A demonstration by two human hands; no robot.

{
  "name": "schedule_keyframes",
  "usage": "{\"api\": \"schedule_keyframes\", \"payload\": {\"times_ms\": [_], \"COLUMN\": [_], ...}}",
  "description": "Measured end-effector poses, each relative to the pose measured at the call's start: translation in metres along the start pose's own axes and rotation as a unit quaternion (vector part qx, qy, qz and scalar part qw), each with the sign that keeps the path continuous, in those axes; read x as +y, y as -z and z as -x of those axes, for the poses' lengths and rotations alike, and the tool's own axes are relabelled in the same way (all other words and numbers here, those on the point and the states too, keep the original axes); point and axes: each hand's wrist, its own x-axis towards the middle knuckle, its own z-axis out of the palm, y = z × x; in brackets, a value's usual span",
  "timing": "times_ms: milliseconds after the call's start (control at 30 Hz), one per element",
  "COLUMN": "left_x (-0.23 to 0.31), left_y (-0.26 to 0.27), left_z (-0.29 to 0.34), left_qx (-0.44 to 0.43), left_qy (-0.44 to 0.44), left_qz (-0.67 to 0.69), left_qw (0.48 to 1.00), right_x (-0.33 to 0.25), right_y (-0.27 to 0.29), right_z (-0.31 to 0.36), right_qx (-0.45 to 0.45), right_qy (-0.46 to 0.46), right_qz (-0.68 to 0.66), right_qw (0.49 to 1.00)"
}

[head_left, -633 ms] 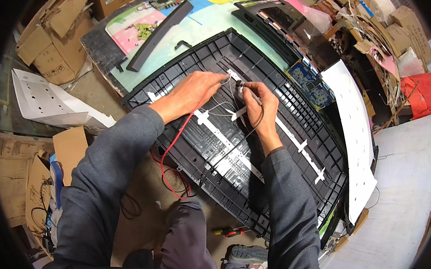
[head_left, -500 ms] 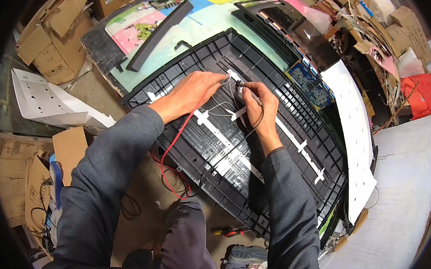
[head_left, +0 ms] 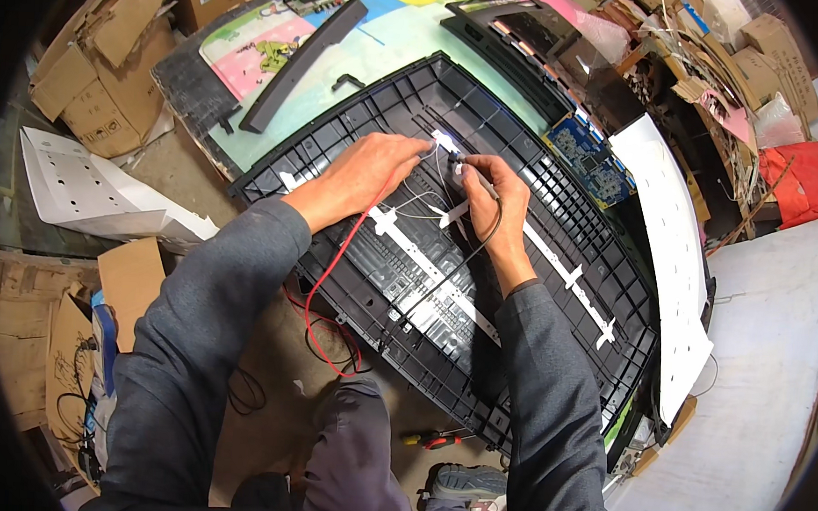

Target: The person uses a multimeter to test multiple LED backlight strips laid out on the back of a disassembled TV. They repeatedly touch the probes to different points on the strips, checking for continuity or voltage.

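Note:
A black plastic TV back shell (head_left: 409, 106), ribbed inside, lies tilted before me. White LED strips (head_left: 558, 265) run along its inner face. My left hand (head_left: 369, 171) pinches the end of a red test lead (head_left: 334, 262) at the upper strip; its tip is hidden by the fingers. Opposite it, my right hand (head_left: 498, 205) grips a black test probe (head_left: 461, 163), whose black cable trails down across the shell. Between both sets of fingertips, a lit LED (head_left: 448, 143) glows bluish white. Thin white wires (head_left: 417, 203) loop below the hands.
The shell rests on a table with a colourful mat (head_left: 398, 53). A long black bar (head_left: 303, 66), a blue circuit board (head_left: 588, 159) and a bent white sheet (head_left: 664, 290) surround it. Cardboard boxes (head_left: 110, 97) stand left; a red-handled screwdriver (head_left: 440, 441) lies on the floor.
A bright bluish-white glow has come on at the strip between my fingertips. Both hands stay nearly in place, still holding their leads.

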Motion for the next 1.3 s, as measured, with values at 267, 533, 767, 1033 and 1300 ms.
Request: {"api": "schedule_keyframes", "payload": {"times_ms": [267, 533, 767, 1033, 1300], "left_x": [0.011, 0.041, 0.052, 0.044, 0.044], "left_y": [0.007, 0.009, -0.005, -0.013, -0.016], "left_z": [-0.001, -0.006, -0.006, -0.008, -0.006], "left_qx": [0.035, -0.041, -0.062, -0.06, -0.076], "left_qy": [-0.016, -0.036, -0.043, -0.049, -0.032], "left_qz": [0.05, 0.047, 0.049, 0.055, 0.046], "left_qw": [0.998, 0.997, 0.996, 0.996, 0.996], "right_x": [-0.011, -0.018, -0.015, -0.005, -0.006], "right_y": [0.016, 0.077, 0.082, 0.067, 0.06], "right_z": [0.004, 0.034, 0.058, 0.058, 0.056], "right_qx": [0.025, 0.012, -0.002, -0.002, -0.009], "right_qy": [0.021, 0.01, -0.023, -0.023, -0.025], "right_qz": [0.002, 0.051, 0.057, 0.045, 0.048], "right_qw": [0.999, 0.999, 0.998, 0.999, 0.998]}}
